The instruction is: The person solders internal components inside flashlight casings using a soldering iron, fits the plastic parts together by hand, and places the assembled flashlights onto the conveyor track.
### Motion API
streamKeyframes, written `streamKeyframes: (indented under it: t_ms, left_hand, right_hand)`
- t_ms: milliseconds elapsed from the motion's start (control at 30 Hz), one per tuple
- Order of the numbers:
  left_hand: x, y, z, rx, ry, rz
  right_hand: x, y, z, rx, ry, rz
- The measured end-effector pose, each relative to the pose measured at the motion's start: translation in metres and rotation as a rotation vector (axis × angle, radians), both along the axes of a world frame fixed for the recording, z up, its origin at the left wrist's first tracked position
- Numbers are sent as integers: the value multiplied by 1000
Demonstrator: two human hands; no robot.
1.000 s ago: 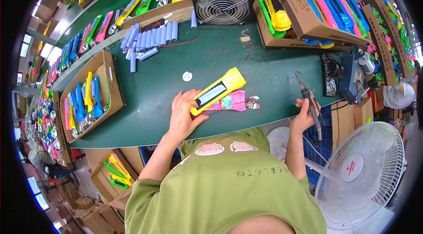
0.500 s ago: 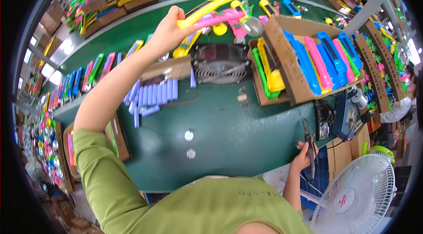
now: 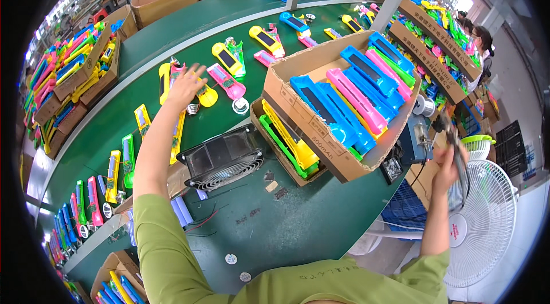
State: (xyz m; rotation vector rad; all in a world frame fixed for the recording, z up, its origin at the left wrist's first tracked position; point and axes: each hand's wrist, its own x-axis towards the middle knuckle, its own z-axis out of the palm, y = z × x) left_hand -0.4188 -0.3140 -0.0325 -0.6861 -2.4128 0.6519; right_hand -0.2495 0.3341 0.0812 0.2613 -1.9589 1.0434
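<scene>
My left hand [image 3: 188,85] reaches over the green bench with its fingers spread, just above a group of yellow and pink lamp casings. Beside it lie a yellow casing with a dark panel [image 3: 165,81] and a yellow round-headed piece [image 3: 207,96]. A pink casing with a circuit board [image 3: 227,81] is to the right of the hand. At the right, past the bench edge, my right hand [image 3: 446,171] is closed around a dark, corded soldering iron [image 3: 459,167], blurred by motion.
A cardboard box [image 3: 303,126] of blue, pink and green casings rests on a smaller box. A black fan [image 3: 223,158] stands beside them. Purple cylindrical cells [image 3: 182,211] lie near my left arm. A white pedestal fan [image 3: 475,224] and a blue device [image 3: 417,138] are at the right.
The view has turned to the right. The yellow and pink casings have left my left hand, which is now open over the row of casings. My right hand has risen with the soldering iron.
</scene>
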Motion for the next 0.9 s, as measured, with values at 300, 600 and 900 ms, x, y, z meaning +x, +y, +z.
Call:
streamKeyframes:
  t_ms: [300, 600, 900]
  left_hand:
    - [39, 33, 76, 92, -266, 221]
    - [178, 56, 189, 74, -71, 238]
    - [336, 169, 218, 159, -242, 147]
  right_hand:
    - [-174, -32, 62, 773, -502, 300]
    - [-169, -53, 59, 771, -618, 163]
    - [-151, -53, 62, 410, -203, 229]
